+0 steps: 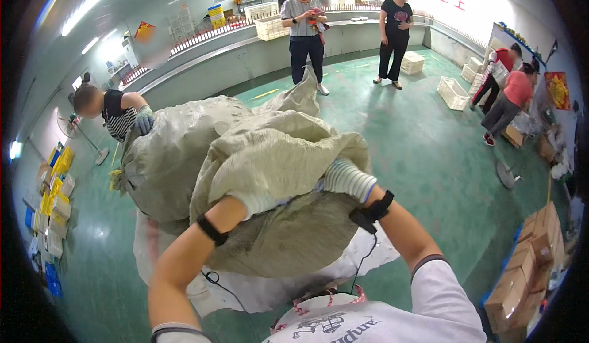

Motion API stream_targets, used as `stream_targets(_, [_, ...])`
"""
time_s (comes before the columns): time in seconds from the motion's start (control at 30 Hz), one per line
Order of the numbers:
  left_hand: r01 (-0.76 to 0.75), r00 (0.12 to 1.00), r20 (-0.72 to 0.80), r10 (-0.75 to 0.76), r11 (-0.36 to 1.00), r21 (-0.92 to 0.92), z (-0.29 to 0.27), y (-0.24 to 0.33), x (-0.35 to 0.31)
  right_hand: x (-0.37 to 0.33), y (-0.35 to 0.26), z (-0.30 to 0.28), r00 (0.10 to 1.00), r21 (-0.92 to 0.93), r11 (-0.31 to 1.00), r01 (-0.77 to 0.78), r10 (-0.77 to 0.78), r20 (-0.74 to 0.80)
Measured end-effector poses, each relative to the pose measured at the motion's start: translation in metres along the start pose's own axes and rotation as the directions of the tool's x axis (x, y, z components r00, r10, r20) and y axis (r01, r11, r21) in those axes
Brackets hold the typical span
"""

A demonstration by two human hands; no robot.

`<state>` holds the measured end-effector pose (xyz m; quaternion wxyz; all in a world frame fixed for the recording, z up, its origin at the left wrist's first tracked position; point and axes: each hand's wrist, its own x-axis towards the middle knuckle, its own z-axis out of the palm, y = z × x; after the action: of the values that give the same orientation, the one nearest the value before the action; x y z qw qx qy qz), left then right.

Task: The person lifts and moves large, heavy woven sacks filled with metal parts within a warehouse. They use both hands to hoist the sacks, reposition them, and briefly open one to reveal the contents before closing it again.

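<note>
A large, bulging grey-green woven sack lies right in front of me, its loose cloth rising in folds. My left hand, in a pale knitted glove, reaches under a fold at the sack's near side; its fingers are hidden. In a striped knitted glove, my right hand is closed on the cloth at the sack's right side, with the fingertips covered. Another full woven sack leans against it on the left. A co-worker's gloved hand rests on that second sack. White sheeting lies under the sacks.
Two people stand beyond the sacks. Others bend at the right near white crates. Cardboard boxes are stacked at the near right. Yellow and white crates line the left, by a standing fan.
</note>
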<state>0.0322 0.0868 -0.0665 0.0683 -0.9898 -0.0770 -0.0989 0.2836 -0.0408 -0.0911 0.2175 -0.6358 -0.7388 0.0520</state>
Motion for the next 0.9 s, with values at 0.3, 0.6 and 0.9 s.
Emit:
stream_targets(0.3, [0.205,0.385,0.896,-0.223,0.967,0.153,-0.077,0.002,-0.093,0.063,0.017,0.006,0.983,0.548,0.835,-0.053,0.140,-0.118])
stream_targets(0.6, [0.086,0.994,0.089,-0.061,0.946,-0.313,-0.007,-0.001,-0.040,0.123,0.003,0.065,0.966,0.110,0.965,-0.239,0.248,-0.077])
stream_targets(0.9, [0.723,0.689,-0.052,-0.723,0.691,-0.018,-0.014,-0.140,-0.049,0.013,-0.053,0.037,0.902,-0.096,0.908,0.408,-0.385,0.193])
